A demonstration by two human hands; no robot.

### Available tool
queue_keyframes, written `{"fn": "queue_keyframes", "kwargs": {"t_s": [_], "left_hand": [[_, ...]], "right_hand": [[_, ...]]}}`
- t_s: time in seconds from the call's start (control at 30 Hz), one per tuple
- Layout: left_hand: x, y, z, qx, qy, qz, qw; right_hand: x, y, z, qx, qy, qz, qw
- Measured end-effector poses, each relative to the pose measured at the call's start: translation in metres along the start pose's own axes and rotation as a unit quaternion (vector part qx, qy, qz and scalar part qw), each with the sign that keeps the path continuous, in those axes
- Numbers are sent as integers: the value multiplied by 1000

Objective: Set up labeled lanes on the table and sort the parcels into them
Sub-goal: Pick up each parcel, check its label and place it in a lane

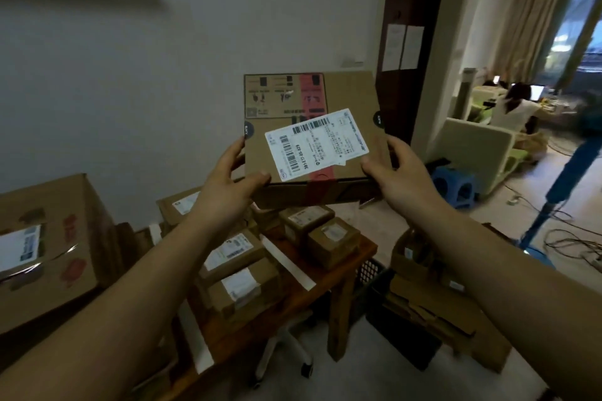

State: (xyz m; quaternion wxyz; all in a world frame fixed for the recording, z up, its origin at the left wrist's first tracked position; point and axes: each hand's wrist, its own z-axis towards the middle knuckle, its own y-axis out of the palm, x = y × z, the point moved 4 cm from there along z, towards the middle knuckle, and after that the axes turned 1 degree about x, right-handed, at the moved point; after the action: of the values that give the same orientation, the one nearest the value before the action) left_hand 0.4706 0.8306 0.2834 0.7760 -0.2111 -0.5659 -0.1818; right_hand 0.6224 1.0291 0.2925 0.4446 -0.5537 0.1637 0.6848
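Both hands are up in front of the camera. The left hand grips the lower left corner of the flat brown parcel, thumb on the front face, fingers behind. The right hand grips the lower right corner the same way, thumb just beside the shipping label. The parcel is held in the air above the table, its face tilted toward the camera with the label uncovered, likely so the code can be read before a lane is picked. Two-corner hold keeps the wide box steady. Below, the wooden table carries white tape strips running across it, apparently lane dividers. Labeled small parcels already sit between them: two near the left, two more toward the far end, labels up. Sorting looks partly done. A big carton stands at the left. A black crate and loose cardboard sit on the floor right of the table, probably the unsorted supply. Further back is a blue stool, then a seated person at a desk in the next room, blurred.
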Motion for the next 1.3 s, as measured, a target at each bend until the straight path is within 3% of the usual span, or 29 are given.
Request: {"fn": "queue_keyframes", "kwargs": {"t_s": [0.47,0.77,0.97,1.3], "left_hand": [[-47,-34,80,108,-22,81,991],[-67,-63,30,227,-105,68,966],[-90,-48,-19,316,-179,88,928],[-156,-25,-37,300,-275,49,912]], "right_hand": [[52,93,106,-124,0,41,991],[65,163,111,-264,-5,54,963],[94,178,95,-348,-6,39,937],[150,187,73,-420,61,-11,905]]}}
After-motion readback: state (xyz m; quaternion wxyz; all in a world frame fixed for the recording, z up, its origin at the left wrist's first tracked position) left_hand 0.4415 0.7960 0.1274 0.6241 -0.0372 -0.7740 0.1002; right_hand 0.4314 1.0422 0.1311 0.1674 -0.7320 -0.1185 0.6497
